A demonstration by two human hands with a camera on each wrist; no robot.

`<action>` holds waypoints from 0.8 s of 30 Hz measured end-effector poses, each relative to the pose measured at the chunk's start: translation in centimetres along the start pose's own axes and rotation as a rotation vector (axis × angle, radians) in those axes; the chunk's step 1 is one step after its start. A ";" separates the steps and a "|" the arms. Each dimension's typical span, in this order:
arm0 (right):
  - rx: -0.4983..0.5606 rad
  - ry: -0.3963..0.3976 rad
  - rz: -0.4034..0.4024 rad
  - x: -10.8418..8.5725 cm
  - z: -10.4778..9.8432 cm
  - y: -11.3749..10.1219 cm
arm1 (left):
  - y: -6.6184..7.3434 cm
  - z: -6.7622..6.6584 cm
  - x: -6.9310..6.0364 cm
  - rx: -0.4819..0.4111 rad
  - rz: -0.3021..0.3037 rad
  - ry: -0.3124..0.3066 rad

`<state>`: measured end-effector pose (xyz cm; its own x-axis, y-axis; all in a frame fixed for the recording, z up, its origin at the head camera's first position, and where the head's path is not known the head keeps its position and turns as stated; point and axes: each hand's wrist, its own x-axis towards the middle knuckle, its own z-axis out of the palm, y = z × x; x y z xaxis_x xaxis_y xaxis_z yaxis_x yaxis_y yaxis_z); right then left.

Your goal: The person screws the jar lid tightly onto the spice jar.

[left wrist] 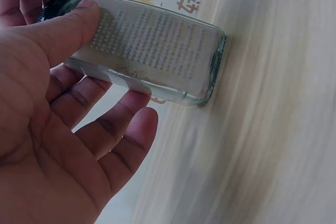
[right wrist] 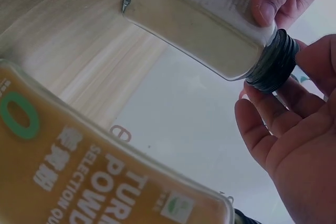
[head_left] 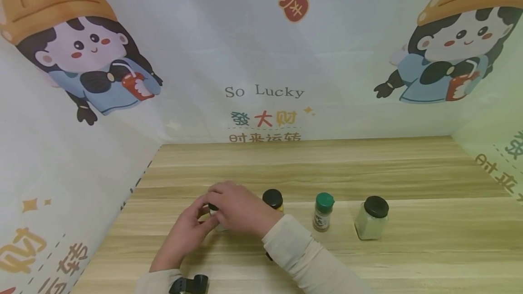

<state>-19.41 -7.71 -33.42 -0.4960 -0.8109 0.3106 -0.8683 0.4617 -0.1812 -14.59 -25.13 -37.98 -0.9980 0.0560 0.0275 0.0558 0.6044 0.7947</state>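
Note:
A square glass spice jar (left wrist: 152, 45) with pale contents stands at the left of the table, mostly covered by both hands in the head view. My left hand (head_left: 189, 228) grips it near the neck, thumb on one face and fingers on others. At the top, my right hand (head_left: 241, 208) has its thumb and fingers around the black lid (right wrist: 273, 61), which is on the jar. Close to the right wrist is a turmeric powder jar (right wrist: 94, 156), its black cap (head_left: 272, 198) showing beyond the right forearm.
Right of the hands stand a small green-capped spice bottle (head_left: 322, 214) and a black-lidded glass jar (head_left: 371, 221) with pale contents. A small dark thing (head_left: 268, 256) is mostly hidden by the right sleeve. A printed cloth (head_left: 261, 58) walls the wooden table (head_left: 310, 162).

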 end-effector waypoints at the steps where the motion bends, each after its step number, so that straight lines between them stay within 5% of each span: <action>1: -0.002 -0.012 0.000 0.0 0.0 0.0 | 0.0 0.0 0.0 -0.001 -0.004 0.001; 17: 0.053 0.016 0.134 -0.3 0.2 0.1 | -0.2 0.0 0.0 -0.018 0.003 -0.008; 24: 0.045 0.046 0.077 -0.2 0.4 0.1 | -0.1 0.0 0.0 -0.007 0.003 -0.010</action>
<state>-19.41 -7.58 -33.86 -0.5622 -0.7555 0.3365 -0.8269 0.5051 -0.2474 -14.60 -25.20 -38.03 -0.9976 0.0656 0.0242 0.0588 0.5989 0.7987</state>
